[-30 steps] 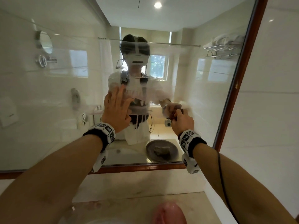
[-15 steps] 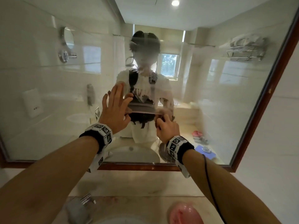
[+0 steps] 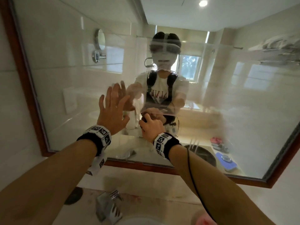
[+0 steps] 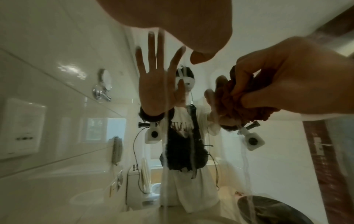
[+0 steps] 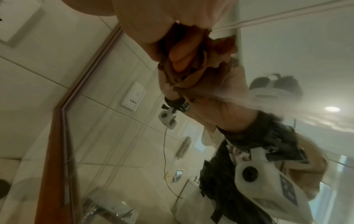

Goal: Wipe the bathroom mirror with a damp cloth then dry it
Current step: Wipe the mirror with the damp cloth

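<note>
Gripping a bunched brown cloth (image 4: 237, 97), the right hand (image 3: 151, 127) presses it against the mirror (image 3: 227, 111) low and near the middle of the glass, fingers curled tightly round the folds. In the right wrist view the cloth (image 5: 191, 60) spills out below the knuckles and touches the glass, with thin runs of water trailing down from it. Just beside it, the left hand (image 3: 113, 109) lies flat on the mirror with its fingers straight and spread, palm to the glass and holding nothing. Both wrists wear black bands with white marker blocks. Much of the glass on the right side looks hazy with wet smears, and streaks run down toward the wooden frame (image 3: 29, 95) at the bottom edge. Below the mirror sits the pale counter (image 3: 146, 200), with a chrome tap (image 3: 108, 207) at the front and a pink object (image 3: 203, 220), blurred, at the lower edge.
</note>
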A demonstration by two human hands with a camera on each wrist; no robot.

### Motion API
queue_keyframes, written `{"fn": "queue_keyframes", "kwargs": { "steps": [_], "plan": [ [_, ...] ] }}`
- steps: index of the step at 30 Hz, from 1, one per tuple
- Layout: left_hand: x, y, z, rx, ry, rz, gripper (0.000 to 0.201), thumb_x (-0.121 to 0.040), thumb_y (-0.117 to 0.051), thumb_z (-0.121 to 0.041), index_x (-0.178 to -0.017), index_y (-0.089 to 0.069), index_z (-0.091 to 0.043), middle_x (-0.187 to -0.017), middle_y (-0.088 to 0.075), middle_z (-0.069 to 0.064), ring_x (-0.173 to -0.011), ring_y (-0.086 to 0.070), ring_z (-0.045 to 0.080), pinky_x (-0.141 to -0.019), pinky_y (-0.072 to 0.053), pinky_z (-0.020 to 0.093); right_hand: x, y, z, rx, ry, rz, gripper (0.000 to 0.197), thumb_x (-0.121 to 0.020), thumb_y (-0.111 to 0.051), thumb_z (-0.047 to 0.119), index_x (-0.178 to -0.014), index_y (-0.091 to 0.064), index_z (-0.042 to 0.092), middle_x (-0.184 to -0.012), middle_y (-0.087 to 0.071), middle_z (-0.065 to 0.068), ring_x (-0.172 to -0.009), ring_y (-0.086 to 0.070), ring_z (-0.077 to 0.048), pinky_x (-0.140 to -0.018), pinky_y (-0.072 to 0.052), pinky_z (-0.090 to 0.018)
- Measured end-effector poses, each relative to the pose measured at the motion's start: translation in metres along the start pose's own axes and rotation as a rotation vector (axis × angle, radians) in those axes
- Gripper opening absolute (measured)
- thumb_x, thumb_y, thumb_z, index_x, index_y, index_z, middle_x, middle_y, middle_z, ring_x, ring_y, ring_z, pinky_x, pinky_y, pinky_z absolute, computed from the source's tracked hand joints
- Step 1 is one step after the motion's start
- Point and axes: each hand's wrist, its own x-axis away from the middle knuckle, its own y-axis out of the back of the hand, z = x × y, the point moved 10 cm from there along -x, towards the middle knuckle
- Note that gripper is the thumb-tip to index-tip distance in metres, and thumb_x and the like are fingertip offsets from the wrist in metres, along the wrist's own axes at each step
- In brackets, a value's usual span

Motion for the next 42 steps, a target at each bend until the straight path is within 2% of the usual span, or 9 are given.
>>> {"fn": "queue_keyframes", "kwargs": {
  "steps": [4, 9, 15, 20, 25, 31, 34, 38, 42],
  "plan": [
    [0.015, 0.004, 0.049, -0.059, 0.076, 0.021, 0.08, -0.078, -0.067, -0.037, -0.146, -0.031, -0.015, -0.16, -0.011, 0.026, -0.147, -0.012, 0.045, -0.112, -0.018, 0.065, -0.025, -0.005, 0.036, 0.011, 0.113, -0.059, 0.032, -0.048, -0.084, 0.016, -0.075, -0.067, 0.015, -0.084, -0.06, -0.013, -0.034, -0.044, -0.027, -0.036, -0.027, -0.019],
    [0.026, -0.003, 0.077, -0.094, 0.155, 0.066, 0.086, -0.072, -0.078, -0.033, -0.144, -0.034, -0.015, -0.161, -0.009, 0.025, -0.148, -0.011, 0.044, -0.113, -0.017, 0.066, -0.029, -0.006, 0.043, -0.005, 0.166, -0.099, 0.025, -0.058, -0.081, 0.011, -0.078, -0.066, 0.013, -0.087, -0.06, -0.014, -0.039, -0.048, -0.029, -0.035, -0.042, -0.027],
    [0.017, -0.014, 0.04, -0.066, 0.096, 0.09, 0.082, -0.077, -0.072, -0.039, -0.144, -0.03, -0.018, -0.161, -0.008, 0.025, -0.148, -0.01, 0.044, -0.114, -0.017, 0.065, -0.024, 0.0, 0.03, 0.006, 0.143, -0.143, 0.03, -0.052, -0.085, 0.016, -0.077, -0.069, 0.016, -0.083, -0.062, -0.01, -0.039, -0.048, -0.025, -0.037, -0.034, -0.02],
    [0.013, -0.025, 0.013, -0.04, 0.078, 0.121, 0.081, -0.08, -0.068, -0.04, -0.148, -0.028, -0.021, -0.162, -0.005, 0.023, -0.149, -0.007, 0.043, -0.115, -0.015, 0.064, -0.01, 0.005, -0.001, 0.024, 0.121, -0.106, 0.023, -0.07, -0.076, 0.02, -0.09, -0.069, 0.013, -0.099, -0.062, -0.014, -0.052, -0.057, -0.031, -0.045, -0.046, -0.03],
    [0.01, -0.029, -0.023, -0.019, 0.043, 0.105, 0.083, -0.079, -0.07, -0.037, -0.148, -0.027, -0.021, -0.161, -0.01, 0.025, -0.148, -0.011, 0.044, -0.114, -0.017, 0.063, 0.014, 0.027, -0.039, 0.1, 0.144, -0.183, 0.028, -0.05, -0.084, 0.019, -0.074, -0.07, 0.017, -0.089, -0.065, -0.011, -0.041, -0.052, -0.026, -0.039, -0.035, -0.023],
    [0.005, -0.027, -0.075, 0.011, 0.013, 0.095, 0.094, -0.079, -0.069, -0.038, -0.152, -0.012, -0.022, -0.161, -0.011, 0.024, -0.148, -0.012, 0.044, -0.115, -0.016, 0.062, 0.062, 0.051, -0.115, 0.135, 0.056, -0.221, 0.027, -0.051, -0.085, 0.017, -0.072, -0.067, 0.016, -0.091, -0.064, -0.011, -0.041, -0.052, -0.027, -0.038, -0.037, -0.024],
    [0.003, -0.02, -0.102, 0.015, 0.001, 0.075, 0.098, -0.077, -0.071, -0.034, -0.152, -0.009, -0.023, -0.161, -0.013, 0.024, -0.148, -0.015, 0.043, -0.114, -0.019, 0.063, 0.097, 0.059, -0.161, 0.127, -0.042, -0.24, 0.023, -0.057, -0.082, 0.016, -0.074, -0.066, 0.014, -0.088, -0.061, -0.013, -0.038, -0.048, -0.028, -0.038, -0.036, -0.025],
    [0.004, -0.015, -0.125, 0.0, 0.026, 0.103, 0.088, -0.077, -0.068, -0.037, -0.15, -0.021, -0.019, -0.161, -0.011, 0.023, -0.148, -0.015, 0.043, -0.114, -0.021, 0.062, 0.131, 0.056, -0.194, 0.068, -0.159, -0.199, 0.021, -0.067, -0.08, 0.018, -0.084, -0.068, 0.014, -0.093, -0.06, -0.015, -0.045, -0.053, -0.03, -0.04, -0.04, -0.028],
    [0.009, -0.014, -0.122, -0.033, 0.066, 0.155, 0.085, -0.078, -0.063, -0.041, -0.151, -0.031, -0.013, -0.163, -0.006, 0.021, -0.15, -0.008, 0.04, -0.116, -0.017, 0.06, 0.143, 0.043, -0.201, -0.012, -0.335, -0.051, 0.033, -0.084, -0.062, 0.026, -0.116, -0.062, 0.019, -0.122, -0.05, -0.017, -0.075, -0.061, -0.038, -0.065, -0.051, -0.041]
  ]
}}
